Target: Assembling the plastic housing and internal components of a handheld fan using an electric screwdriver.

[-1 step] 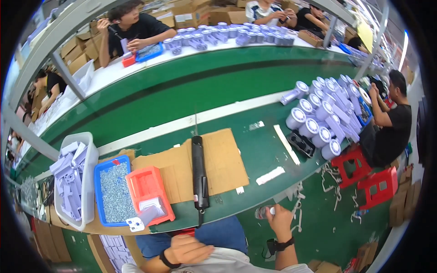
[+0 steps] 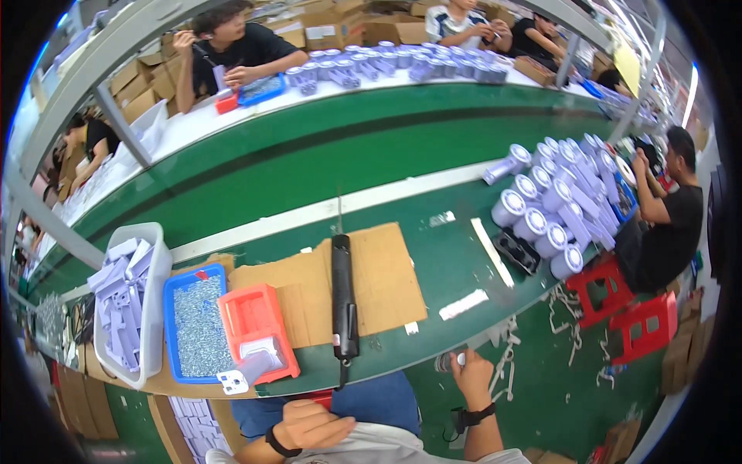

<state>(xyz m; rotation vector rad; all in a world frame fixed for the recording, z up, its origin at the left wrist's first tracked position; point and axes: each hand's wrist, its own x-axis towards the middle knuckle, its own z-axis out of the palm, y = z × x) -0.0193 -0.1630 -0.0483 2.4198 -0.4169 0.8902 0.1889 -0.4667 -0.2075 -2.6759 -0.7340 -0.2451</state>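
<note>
My left hand [image 2: 315,424] rests over my lap, its fingers loosely stretched out and empty. Off the front edge of the bench, my right hand [image 2: 473,377] is closed around a clear, bottle-like thing [image 2: 444,362] with a white cap; its lower part is hard to make out. A black electric screwdriver [image 2: 341,298] lies on flattened cardboard [image 2: 390,271] in front of me. Left of it, a lilac plastic part [image 2: 260,362] with a round end and a white tip sits in a red-orange holder [image 2: 255,313]. Neither hand touches these.
A blue tray [image 2: 171,332] of small screws and a translucent bin [image 2: 155,309] of lilac parts stand at the left. Many lilac assemblies [image 2: 533,223] are heaped at the right, beside a black tray [image 2: 516,251]. Red stools [image 2: 645,325] and a seated person [image 2: 671,209] are beyond.
The whole view has shifted slightly, so the bench things sit a little farther right. My left hand has moved slightly left; my right hand keeps its hold.
</note>
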